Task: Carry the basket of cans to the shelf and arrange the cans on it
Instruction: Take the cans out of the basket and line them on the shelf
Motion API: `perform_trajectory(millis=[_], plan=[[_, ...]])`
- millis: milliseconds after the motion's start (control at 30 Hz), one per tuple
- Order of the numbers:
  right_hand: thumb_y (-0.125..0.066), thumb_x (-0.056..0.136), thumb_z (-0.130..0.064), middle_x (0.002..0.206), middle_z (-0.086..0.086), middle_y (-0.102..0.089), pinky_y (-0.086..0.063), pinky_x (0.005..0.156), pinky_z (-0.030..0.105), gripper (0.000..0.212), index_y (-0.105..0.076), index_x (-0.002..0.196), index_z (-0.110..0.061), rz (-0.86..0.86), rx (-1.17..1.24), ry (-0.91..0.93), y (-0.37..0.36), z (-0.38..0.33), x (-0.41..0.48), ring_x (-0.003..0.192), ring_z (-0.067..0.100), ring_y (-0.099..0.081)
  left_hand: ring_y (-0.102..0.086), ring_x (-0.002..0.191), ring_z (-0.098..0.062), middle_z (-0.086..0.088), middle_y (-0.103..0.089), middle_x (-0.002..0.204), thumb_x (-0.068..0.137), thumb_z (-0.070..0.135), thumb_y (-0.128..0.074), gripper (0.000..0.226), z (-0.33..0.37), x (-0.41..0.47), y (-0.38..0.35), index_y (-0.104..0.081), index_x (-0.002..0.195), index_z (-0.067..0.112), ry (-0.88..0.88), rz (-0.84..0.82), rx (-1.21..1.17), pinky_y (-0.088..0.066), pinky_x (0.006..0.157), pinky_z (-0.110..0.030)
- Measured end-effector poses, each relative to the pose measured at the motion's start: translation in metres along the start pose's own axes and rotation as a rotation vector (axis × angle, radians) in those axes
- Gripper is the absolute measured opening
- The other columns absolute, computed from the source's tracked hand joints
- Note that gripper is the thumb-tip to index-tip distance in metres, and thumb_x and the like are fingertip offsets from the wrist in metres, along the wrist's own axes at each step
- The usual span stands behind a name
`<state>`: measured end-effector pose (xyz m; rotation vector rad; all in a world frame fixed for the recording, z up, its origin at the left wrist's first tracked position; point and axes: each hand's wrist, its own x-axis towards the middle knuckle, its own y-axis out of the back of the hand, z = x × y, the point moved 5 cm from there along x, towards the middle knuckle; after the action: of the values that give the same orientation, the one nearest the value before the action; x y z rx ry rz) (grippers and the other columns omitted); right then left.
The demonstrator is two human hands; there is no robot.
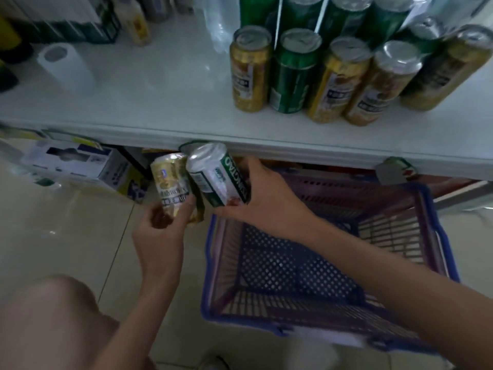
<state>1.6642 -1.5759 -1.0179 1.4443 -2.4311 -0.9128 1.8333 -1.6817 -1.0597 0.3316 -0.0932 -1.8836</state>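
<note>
At frame centre, a gold can (173, 186) is clamped in the left hand (160, 231) and a green can (220, 177) in the right hand (262, 206), fingers wrapped round each. The basket (213, 303) sits lower right on the floor; more cans (293, 73) stand upper right on the shelf (160, 102).

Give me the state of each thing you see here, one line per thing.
Basket: on the floor, no cans visible inside.
Gold can: held upright in left hand.
Green and white can: held tilted in right hand.
Shelf cans: standing upright, grouped at right.
Shelf: left part open.
</note>
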Motion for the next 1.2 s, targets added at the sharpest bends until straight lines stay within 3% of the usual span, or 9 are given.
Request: perform_trajectory(millis=[133,333,467,567,733,867,967,1033,1200], plan=[[-0.090,0.067,-0.047,0.108,-0.030,-0.058,-0.045,0.077,0.000,0.069,-0.047,0.118,-0.031,0.129,0.067,-0.055,0.053,0.024,-0.043,0.095,-0.021,-0.056,-0.070,0.075,0.001,-0.002,-0.073,0.098,0.081,0.028,-0.076,0.042,0.023,-0.026,-0.031,-0.066,0.116,0.005,-0.093,-0.178,-0.001,-0.056,0.064,-0.013],[-0.093,0.058,-0.041,0.104,-0.047,-0.059,-0.047,0.077,0.000,0.072,-0.044,0.110,-0.047,0.435,0.249,-0.115,0.107,0.067,-0.088,0.102,-0.023,-0.058,-0.072,0.100,-0.012,0.004,-0.073,0.112,0.069,0.042,-0.086,0.062,0.052,-0.038,-0.092,-0.062,0.120,0.019,-0.191,-0.366,-0.041,-0.060,0.084,-0.027],[-0.093,0.061,-0.037,0.114,-0.033,-0.063,-0.053,0.088,0.014,0.078,-0.044,0.121,-0.038,0.556,0.241,-0.052,0.143,0.074,-0.102,0.112,-0.008,-0.063,-0.071,0.102,-0.006,0.009,-0.073,0.113,0.064,0.038,-0.082,0.065,0.074,-0.048,-0.122,-0.062,0.122,0.018,-0.245,-0.433,-0.093,-0.057,0.083,-0.020],[-0.092,0.065,-0.027,0.108,-0.039,-0.063,-0.054,0.083,0.011,0.076,-0.046,0.124,-0.020,0.619,0.228,-0.013,0.169,0.081,-0.108,0.107,-0.010,-0.065,-0.069,0.098,0.006,0.021,-0.071,0.105,0.067,0.027,-0.083,0.058,0.085,-0.058,-0.139,-0.060,0.120,0.025,-0.264,-0.493,-0.094,-0.053,0.077,-0.008],[-0.093,0.066,-0.034,0.121,-0.018,-0.063,-0.057,0.093,0.027,0.079,-0.045,0.124,-0.013,0.747,0.137,-0.014,0.207,0.101,-0.107,0.113,-0.001,-0.064,-0.070,0.099,0.002,0.024,-0.072,0.107,0.064,0.030,-0.085,0.059,0.097,-0.074,-0.166,-0.059,0.117,0.030,-0.305,-0.567,-0.094,-0.055,0.077,-0.013],[-0.091,0.069,-0.041,0.117,-0.017,-0.060,-0.044,0.073,0.004,0.068,-0.044,0.116,-0.024,0.775,-0.008,-0.087,0.216,0.113,-0.091,0.103,0.003,-0.060,-0.070,0.098,-0.001,0.011,-0.071,0.109,0.066,0.026,-0.085,0.059,0.107,-0.087,-0.184,-0.059,0.119,0.019,-0.369,-0.634,-0.090,-0.056,0.078,-0.015],[-0.089,0.073,-0.038,0.117,-0.014,-0.063,-0.038,0.065,-0.001,0.066,-0.048,0.121,-0.021,0.790,-0.035,-0.116,0.219,0.124,-0.082,0.101,0.003,-0.058,-0.070,0.104,-0.006,0.009,-0.070,0.114,0.068,0.026,-0.086,0.061,0.113,-0.089,-0.198,-0.057,0.121,0.018,-0.390,-0.703,-0.075,-0.058,0.084,-0.022],[-0.087,0.076,-0.036,0.122,-0.007,-0.066,-0.042,0.065,0.007,0.065,-0.050,0.126,-0.016,0.793,-0.062,-0.135,0.220,0.129,-0.078,0.097,0.007,-0.061,-0.069,0.108,-0.007,0.009,-0.068,0.117,0.070,0.026,-0.086,0.062,0.117,-0.088,-0.206,-0.056,0.123,0.020,-0.418,-0.734,-0.059,-0.059,0.087,-0.026],[-0.081,0.081,-0.032,0.121,0.006,-0.071,-0.057,0.090,0.035,0.056,-0.061,0.130,-0.015,0.813,-0.136,-0.140,0.226,0.132,-0.070,0.107,0.021,-0.069,-0.069,0.107,-0.005,0.009,-0.068,0.118,0.072,0.023,-0.088,0.061,0.123,-0.087,-0.222,-0.056,0.123,0.019,-0.448,-0.765,-0.052,-0.059,0.085,-0.024]])
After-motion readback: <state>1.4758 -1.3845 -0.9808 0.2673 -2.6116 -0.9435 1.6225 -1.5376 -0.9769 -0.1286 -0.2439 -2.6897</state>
